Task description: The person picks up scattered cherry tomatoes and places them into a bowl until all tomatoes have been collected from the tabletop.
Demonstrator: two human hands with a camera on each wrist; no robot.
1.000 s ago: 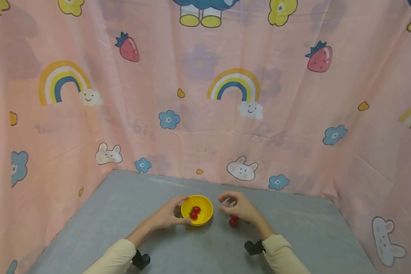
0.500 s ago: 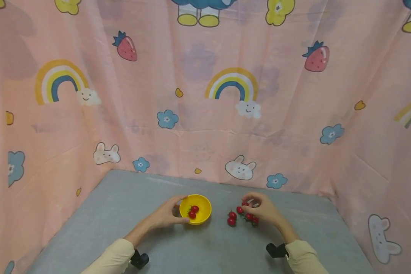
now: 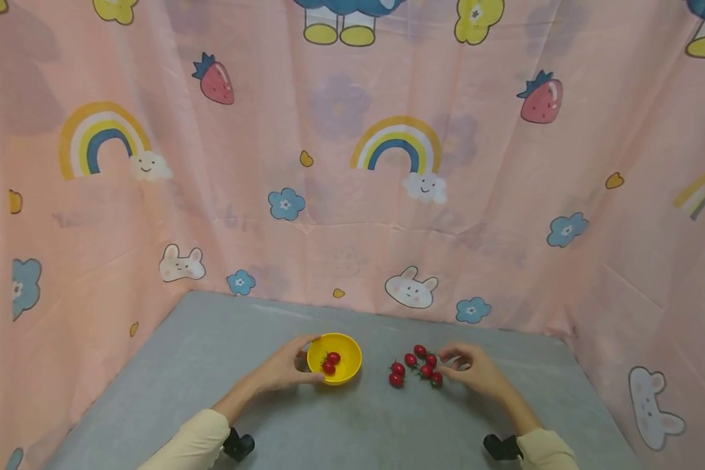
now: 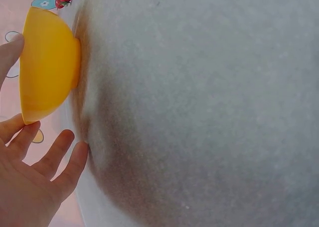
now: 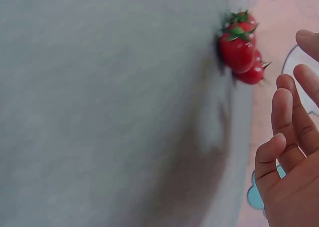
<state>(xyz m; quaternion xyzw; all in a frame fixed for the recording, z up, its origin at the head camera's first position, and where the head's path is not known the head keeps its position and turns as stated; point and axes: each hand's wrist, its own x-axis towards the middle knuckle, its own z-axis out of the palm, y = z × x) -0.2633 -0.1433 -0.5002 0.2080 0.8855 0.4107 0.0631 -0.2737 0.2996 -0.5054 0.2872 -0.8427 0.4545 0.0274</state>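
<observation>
Two red cherry tomatoes (image 3: pixel 331 358) with green stems lie inside a small yellow bowl (image 3: pixel 349 366). My left hand (image 3: pixel 284 367) holds this bowl at its left side, thumb and fingertips on opposite parts of the rim. The left wrist view shows the yellow bowl (image 4: pixel 47 67) side-on, the left hand (image 4: pixel 37 172) at its rim with the lower fingers spread. Several loose cherry tomatoes (image 3: pixel 425 371) lie on the table right of the bowl. At their right edge is my right hand (image 3: pixel 476 372), fingers loosely bent and holding nothing. In the right wrist view, cherry tomatoes (image 5: pixel 237 52) appear beyond its fingertips.
A grey cloth-like surface covers the table (image 3: pixel 305 431). Behind it and at both sides hangs a pink curtain (image 3: pixel 329 261) printed with rainbows, rabbits and flowers. A black wrist mount (image 3: pixel 237 445) sits at the left sleeve, another black mount (image 3: pixel 501 448) at the right.
My right hand has moved right, from beside the bowl, across the loose tomatoes to their right edge, uncovering them. The left hand and bowl have stayed in place.
</observation>
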